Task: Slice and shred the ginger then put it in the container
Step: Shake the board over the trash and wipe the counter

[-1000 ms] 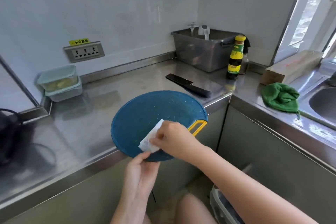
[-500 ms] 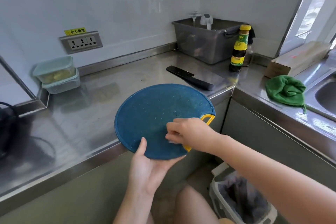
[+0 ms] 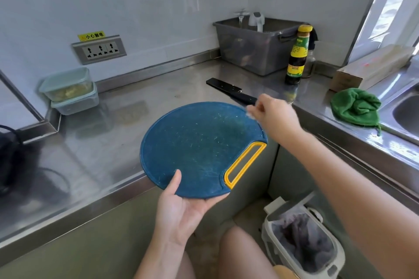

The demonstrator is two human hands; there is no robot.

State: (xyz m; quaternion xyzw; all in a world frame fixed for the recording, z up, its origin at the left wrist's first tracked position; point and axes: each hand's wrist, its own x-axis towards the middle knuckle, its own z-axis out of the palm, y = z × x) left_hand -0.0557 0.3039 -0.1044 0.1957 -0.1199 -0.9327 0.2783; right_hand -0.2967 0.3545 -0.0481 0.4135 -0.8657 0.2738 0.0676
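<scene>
head view: round blue cutting board (image 3: 199, 147) w/ yellow handle slot (image 3: 246, 164) sits on the steel counter (image 3: 127, 124), its near edge hanging past the counter lip. left hand (image 3: 181, 208) is under that near edge, palm up, thumb pressed on top of the board, so it's clamping the board btwn thumb & palm. board surface has only tiny pale flecks on it, no ginger pieces to be seen there.

right hand (image 3: 271, 114) is over the board's far right rim, fingers curled in & pinched together; something small & whitish shows at the fingertips, blurred, can't tell what it is. just behind that hand lies a black knife (image 3: 229, 90) flat on the counter, handle end partly hidden by the hand.

far left by the wall: two lidded clear containers (image 3: 70, 92) stacked, top one w/ yellowish contents, prob. the ginger but too small to be sure. wall socket (image 3: 99, 50) above them w/ a yellow label.

back corner: grey plastic bin (image 3: 256, 50), sauce bottle (image 3: 297, 56) w/ yellow cap just beside it. right of that a cardboard box (image 3: 369, 68), green cloth (image 3: 356, 106) bunched by the sink (image 3: 408, 111) edge. on the floor below the right arm, a lined trash bin (image 3: 301, 238).
</scene>
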